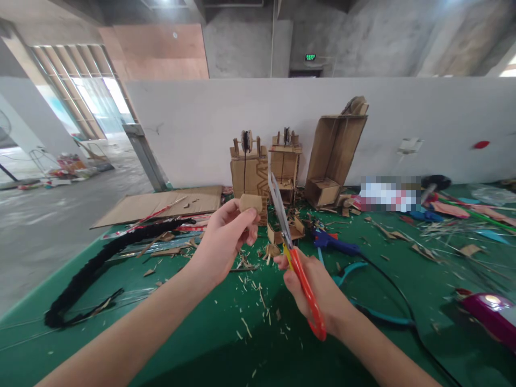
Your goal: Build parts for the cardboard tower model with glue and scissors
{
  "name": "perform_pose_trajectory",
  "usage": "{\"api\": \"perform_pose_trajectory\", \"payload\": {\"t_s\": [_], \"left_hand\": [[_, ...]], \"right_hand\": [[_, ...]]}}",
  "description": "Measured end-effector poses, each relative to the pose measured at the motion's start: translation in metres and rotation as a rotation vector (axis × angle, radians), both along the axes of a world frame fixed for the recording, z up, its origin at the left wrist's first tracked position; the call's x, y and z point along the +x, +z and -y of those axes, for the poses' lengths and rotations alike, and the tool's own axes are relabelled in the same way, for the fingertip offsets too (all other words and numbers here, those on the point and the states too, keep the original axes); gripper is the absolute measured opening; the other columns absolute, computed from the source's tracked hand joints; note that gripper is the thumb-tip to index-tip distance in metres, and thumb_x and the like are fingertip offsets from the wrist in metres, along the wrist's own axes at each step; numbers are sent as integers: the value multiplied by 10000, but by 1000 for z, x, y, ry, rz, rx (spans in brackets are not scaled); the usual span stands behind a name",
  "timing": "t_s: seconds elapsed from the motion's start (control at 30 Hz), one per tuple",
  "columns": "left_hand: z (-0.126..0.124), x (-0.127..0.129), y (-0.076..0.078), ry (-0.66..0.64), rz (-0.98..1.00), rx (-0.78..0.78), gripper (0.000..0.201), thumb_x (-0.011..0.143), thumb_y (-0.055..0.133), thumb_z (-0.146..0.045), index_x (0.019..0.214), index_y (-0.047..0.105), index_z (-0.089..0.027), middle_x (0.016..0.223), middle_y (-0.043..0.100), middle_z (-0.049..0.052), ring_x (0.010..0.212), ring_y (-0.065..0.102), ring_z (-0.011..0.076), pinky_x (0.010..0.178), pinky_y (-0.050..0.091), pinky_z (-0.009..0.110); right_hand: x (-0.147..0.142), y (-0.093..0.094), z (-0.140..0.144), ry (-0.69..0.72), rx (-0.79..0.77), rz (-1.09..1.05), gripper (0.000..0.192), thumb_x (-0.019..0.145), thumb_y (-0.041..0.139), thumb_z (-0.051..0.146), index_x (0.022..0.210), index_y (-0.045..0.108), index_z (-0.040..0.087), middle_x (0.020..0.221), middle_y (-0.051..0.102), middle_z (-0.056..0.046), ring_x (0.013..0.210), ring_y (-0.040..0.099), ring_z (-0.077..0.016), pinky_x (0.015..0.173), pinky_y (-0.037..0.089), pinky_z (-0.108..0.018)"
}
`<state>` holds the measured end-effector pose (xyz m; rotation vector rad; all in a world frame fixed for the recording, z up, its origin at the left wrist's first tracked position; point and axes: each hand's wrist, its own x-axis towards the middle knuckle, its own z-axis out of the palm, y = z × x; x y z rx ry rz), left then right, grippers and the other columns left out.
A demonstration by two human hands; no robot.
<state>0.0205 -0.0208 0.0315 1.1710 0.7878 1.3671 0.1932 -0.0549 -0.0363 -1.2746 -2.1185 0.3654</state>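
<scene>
My left hand [231, 236] pinches a small piece of cardboard [250, 202] between thumb and fingers, held up above the table. In my right hand [312, 282] is a pair of scissors [303, 285] with red and yellow handles. Their blades point up and slightly left, a little apart, to the right of the cardboard piece and not touching it. Behind my hands stand two cardboard boxes, one box [248, 174] with a spool and dark cord on top, the other box [284, 161] with a similar spool. A small open cardboard tray [293, 230] lies just beyond the scissors.
A blue glue gun [336, 243] with a black cord and teal-handled pliers [387, 317] lie at right. A tall cardboard structure [336, 150] leans near the white wall. At left are a black fuzzy strip [94, 263] and a flat cardboard sheet [161, 206]. Scraps litter the green table [226, 344].
</scene>
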Motion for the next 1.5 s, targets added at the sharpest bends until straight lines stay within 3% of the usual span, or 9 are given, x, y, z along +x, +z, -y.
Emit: {"api": "perform_pose_trajectory", "payload": {"t_s": [0.13, 0.7, 1.13, 1.5], "left_hand": [[-1, 0, -1, -10, 7, -33, 169, 776, 641, -235, 680, 520, -168, 521, 505, -43, 470, 472, 62, 464, 360, 187], [4, 3, -5, 59, -121, 29, 250, 794, 645, -324, 678, 478, -179, 502, 504, -53, 471, 458, 57, 468, 347, 169], [3, 5, -6, 68, -114, 26, 261, 772, 663, -321, 656, 474, -182, 497, 489, -57, 457, 455, 60, 450, 334, 182], [7, 8, -10, 18, -97, 19, 291, 821, 614, -322, 622, 465, -168, 529, 470, -46, 459, 440, 50, 457, 326, 187]], "right_hand": [[-1, 0, 2, 29, -25, 4, 388, 894, 309, 534, 920, 476, 185, 670, 562, -36, 599, 562, -209, 595, 418, -331], [-1, -5, 4, 35, -36, -55, 318, 917, 309, 491, 886, 456, 211, 697, 556, -49, 745, 602, -249, 629, 454, -354], [-4, -7, 6, 12, -28, -63, 356, 905, 309, 526, 915, 461, 205, 756, 580, -66, 699, 594, -226, 583, 436, -327], [-11, 1, 6, -106, -166, 46, 397, 907, 289, 553, 715, 401, 224, 585, 530, -20, 474, 483, -165, 489, 315, -273]]}}
